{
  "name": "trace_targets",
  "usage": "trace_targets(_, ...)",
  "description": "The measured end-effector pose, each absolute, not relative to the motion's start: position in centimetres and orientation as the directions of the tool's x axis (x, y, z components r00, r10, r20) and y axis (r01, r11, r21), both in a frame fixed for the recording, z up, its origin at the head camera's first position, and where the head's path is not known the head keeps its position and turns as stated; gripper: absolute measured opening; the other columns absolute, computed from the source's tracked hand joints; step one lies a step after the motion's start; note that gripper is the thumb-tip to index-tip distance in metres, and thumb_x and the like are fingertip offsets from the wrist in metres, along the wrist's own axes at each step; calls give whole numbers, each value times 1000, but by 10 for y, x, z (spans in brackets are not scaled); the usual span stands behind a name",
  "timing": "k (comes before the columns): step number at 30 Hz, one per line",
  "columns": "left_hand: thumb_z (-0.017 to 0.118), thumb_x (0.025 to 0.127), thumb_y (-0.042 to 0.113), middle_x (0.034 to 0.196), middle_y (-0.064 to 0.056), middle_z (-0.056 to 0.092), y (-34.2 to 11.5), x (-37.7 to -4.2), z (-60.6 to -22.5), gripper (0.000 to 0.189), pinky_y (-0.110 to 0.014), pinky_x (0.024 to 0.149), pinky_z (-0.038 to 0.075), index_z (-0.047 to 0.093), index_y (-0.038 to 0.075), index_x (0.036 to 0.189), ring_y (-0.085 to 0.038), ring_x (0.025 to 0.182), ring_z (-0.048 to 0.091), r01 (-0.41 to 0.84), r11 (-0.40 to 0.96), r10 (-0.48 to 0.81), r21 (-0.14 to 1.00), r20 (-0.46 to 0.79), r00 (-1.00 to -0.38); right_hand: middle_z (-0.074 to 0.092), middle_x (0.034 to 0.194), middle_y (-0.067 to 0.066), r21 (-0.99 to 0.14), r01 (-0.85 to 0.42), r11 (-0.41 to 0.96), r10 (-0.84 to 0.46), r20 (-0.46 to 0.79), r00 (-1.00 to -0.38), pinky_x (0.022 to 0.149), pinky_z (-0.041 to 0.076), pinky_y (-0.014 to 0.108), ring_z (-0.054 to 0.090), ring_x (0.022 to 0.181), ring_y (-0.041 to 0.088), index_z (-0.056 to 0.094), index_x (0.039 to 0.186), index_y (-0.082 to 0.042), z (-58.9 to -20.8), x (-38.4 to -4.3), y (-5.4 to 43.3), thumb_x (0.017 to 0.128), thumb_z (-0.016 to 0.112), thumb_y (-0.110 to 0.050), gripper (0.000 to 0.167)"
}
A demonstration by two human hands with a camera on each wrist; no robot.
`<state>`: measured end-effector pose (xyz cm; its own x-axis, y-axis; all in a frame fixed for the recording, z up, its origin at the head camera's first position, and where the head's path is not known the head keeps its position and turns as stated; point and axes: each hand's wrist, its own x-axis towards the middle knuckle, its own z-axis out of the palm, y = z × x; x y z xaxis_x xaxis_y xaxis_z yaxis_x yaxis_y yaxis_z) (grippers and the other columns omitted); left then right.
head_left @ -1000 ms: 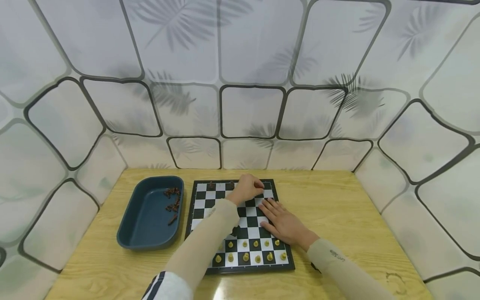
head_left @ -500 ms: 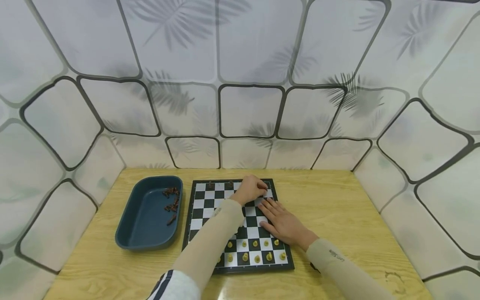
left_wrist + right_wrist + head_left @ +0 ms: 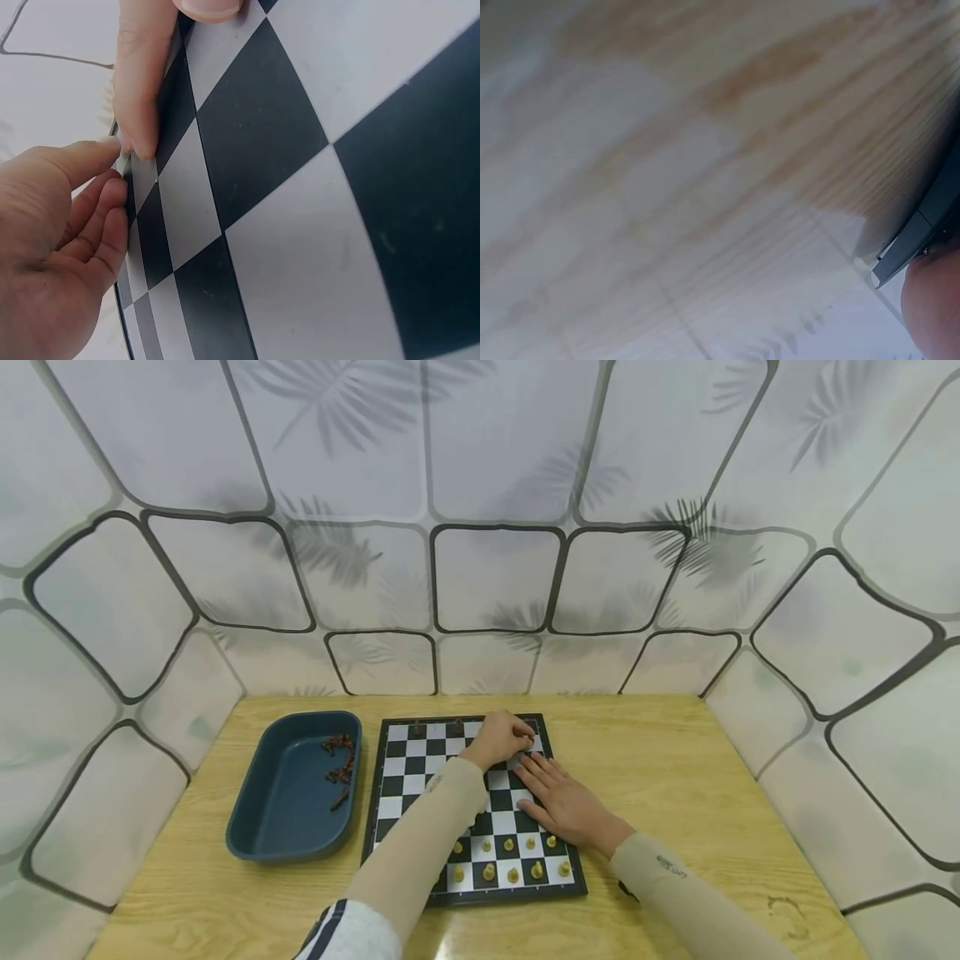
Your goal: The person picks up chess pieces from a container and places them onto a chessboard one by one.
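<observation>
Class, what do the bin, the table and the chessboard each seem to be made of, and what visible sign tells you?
Bin: probably plastic, smooth and dull blue, judging by its rounded corners and even colour.
Table: wood or a wood-look laminate, fairly glossy, as grain streaks and a bright reflection suggest.
Chessboard: possibly plastic, smooth; its squares show no grain.

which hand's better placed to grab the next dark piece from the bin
Left, probably: the left hand is nearer the bin, while the right hand rests on the board, beyond the left forearm.
</observation>
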<state>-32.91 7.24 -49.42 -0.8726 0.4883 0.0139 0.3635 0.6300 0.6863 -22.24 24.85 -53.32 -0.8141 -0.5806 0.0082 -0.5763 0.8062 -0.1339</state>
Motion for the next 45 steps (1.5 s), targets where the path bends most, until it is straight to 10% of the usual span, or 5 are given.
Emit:
trace_targets(16,72,100,10,104,-10,77,71,-332,-494,30,-25,70,51,76,9,129,-18,85,68,398,647,520,651,6,-854,27,174,15,-127,-581,804,-584,16,-812,130,25,53,23,162,35,31,166,-8,-535,-223,249,113,43,-45,66)
trace_targets(29,74,97,11,103,-10,79,59,-336,-476,13,-31,82,60,79,5,107,-21,94,74,455,584,560,672,73,-825,28,174,14,-139,-586,798,-588,34,-808,131,25,53,24,162,35,32,166,-7,-536,-224,249,112,44,-45,67)
trace_targets(45,72,99,20,117,-13,76,21,-331,-441,29,-42,92,61,75,7,125,-27,108,72,429,526,497,734,144,-856,32,172,15,-116,-583,804,-583,39,-812,130,25,52,26,162,35,34,165,-8,-536,-224,249,112,44,-46,66)
